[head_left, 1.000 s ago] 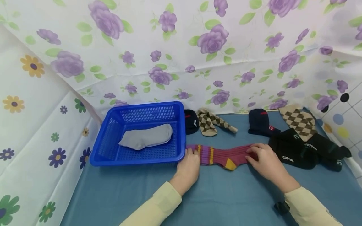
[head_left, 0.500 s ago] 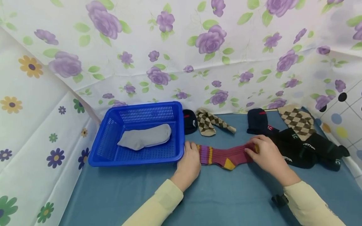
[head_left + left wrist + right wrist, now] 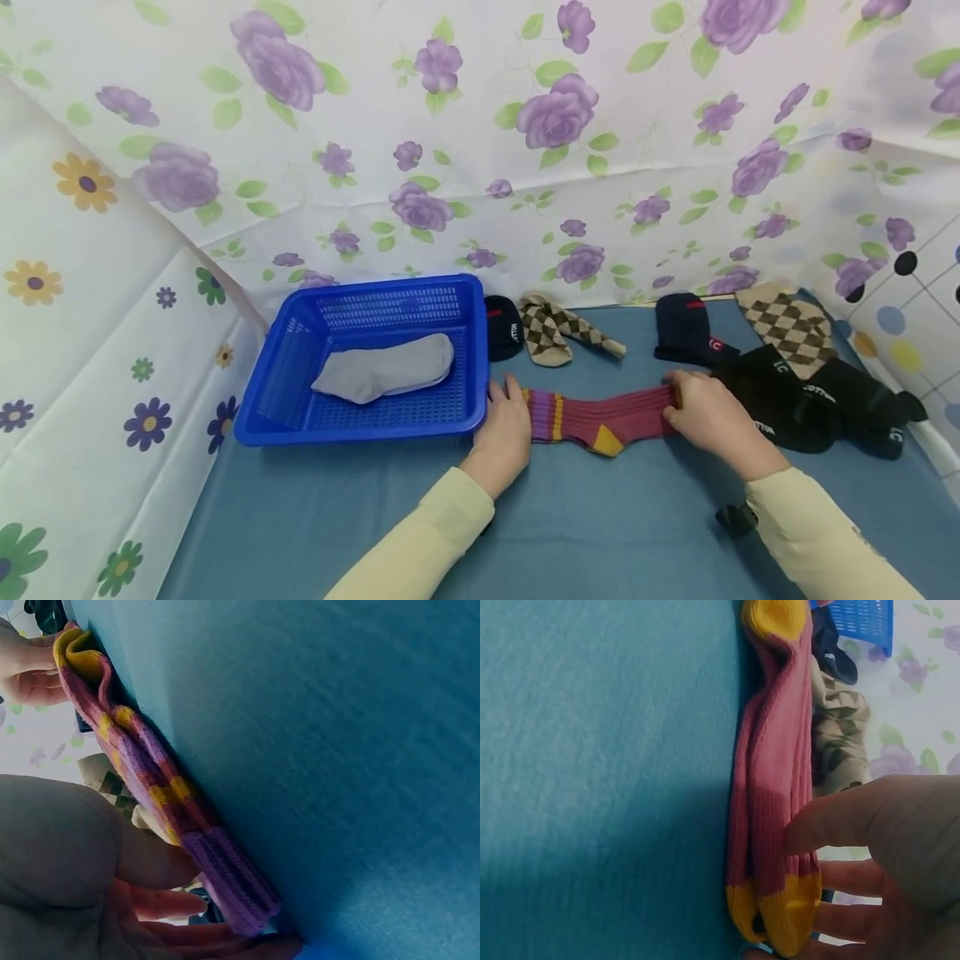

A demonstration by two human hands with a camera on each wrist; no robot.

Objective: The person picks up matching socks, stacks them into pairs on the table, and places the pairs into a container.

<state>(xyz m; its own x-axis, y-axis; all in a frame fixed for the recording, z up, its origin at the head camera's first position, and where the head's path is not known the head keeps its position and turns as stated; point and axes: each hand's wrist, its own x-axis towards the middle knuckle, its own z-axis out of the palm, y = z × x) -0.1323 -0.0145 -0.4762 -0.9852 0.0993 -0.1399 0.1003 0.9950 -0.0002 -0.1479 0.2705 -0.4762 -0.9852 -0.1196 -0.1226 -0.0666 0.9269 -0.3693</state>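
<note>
I hold the striped sock [image 3: 600, 412] flat near the middle of the blue tabletop [image 3: 600, 533], stretched lengthwise between both hands. My left hand [image 3: 506, 425] rests on the purple cuff end, just beside the blue basket's [image 3: 360, 421] near right corner; the left wrist view shows its fingers [image 3: 161, 904] only lightly curled against the cuff. My right hand [image 3: 701, 412] pinches the yellow toe end, thumb [image 3: 832, 821] on top, remaining fingers underneath.

To do this step well, I judge that both ends need even tension and aligned edges, with the yellow heel patch lying flat.

Clearance: the black socks [image 3: 806, 400] lie just beside my right hand, and the checked sock [image 3: 555, 329] sits toward the far edge. The near edge offers open room.
</note>
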